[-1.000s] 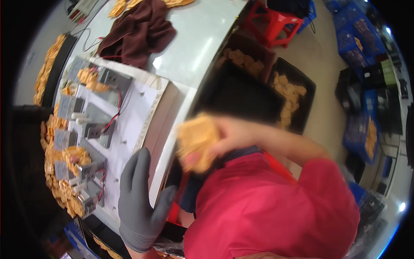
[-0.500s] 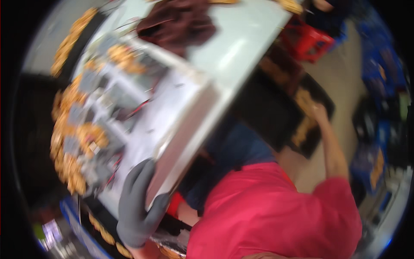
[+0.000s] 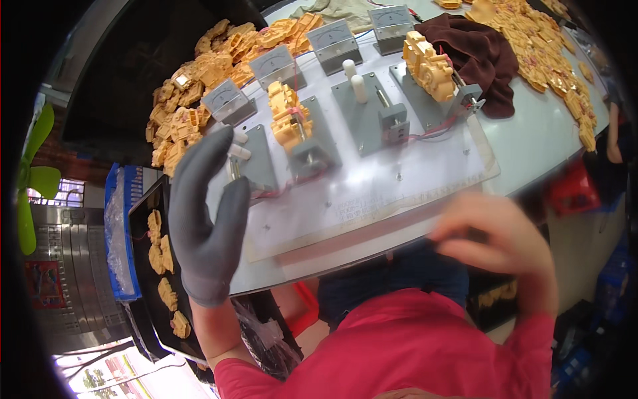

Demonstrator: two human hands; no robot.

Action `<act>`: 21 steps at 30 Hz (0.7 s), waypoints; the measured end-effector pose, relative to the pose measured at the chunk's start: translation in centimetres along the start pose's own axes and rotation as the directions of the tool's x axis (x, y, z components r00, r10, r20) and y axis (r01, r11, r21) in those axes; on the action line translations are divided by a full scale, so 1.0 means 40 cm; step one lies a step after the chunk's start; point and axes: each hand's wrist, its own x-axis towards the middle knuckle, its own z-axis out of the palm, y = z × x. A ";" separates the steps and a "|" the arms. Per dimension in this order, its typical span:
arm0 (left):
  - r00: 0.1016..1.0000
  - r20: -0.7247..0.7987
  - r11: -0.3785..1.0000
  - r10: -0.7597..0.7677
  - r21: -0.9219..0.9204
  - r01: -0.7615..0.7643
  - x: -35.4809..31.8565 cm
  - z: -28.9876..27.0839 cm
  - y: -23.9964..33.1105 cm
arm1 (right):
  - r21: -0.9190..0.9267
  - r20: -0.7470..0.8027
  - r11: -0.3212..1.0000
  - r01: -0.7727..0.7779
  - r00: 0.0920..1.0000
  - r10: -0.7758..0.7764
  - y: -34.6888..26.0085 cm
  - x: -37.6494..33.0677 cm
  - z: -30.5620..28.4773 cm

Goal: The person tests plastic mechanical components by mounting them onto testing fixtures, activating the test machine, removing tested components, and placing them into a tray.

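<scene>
My left hand (image 3: 209, 219), in a grey glove, hovers with thumb and fingers apart beside the leftmost grey fixture plate (image 3: 264, 163), which has white pegs. Nothing shows in its grasp. My bare right hand (image 3: 498, 233), blurred, is over the front edge of the white board (image 3: 425, 169); its fingers are bent, with a gap to the thumb, and it appears to hold nothing. On the board, one yellow plastic housing (image 3: 286, 116) sits on the second fixture and another yellow housing (image 3: 427, 65) on the rightmost. Between them, a pegged fixture plate (image 3: 364, 123) bears no housing.
Analog meters (image 3: 332, 45) line the board's back. Yellow parts are heaped behind at the left (image 3: 199, 80) and at the far right (image 3: 531, 46). A brown cloth (image 3: 475, 50) lies at the back right. Red and black wires (image 3: 425, 136) run by the fixtures. Left stands a black tray (image 3: 149, 266) of parts.
My view has swung from the right side round to the board. My right hand has come from a low dark tray of yellow parts up to the board's front edge. My left hand remains open by the board.
</scene>
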 end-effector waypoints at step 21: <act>0.729 -0.421 0.826 -0.539 -0.435 0.360 0.001 -0.009 -0.634 | -0.443 -0.298 0.871 0.211 0.882 -0.365 0.108 0.301 0.260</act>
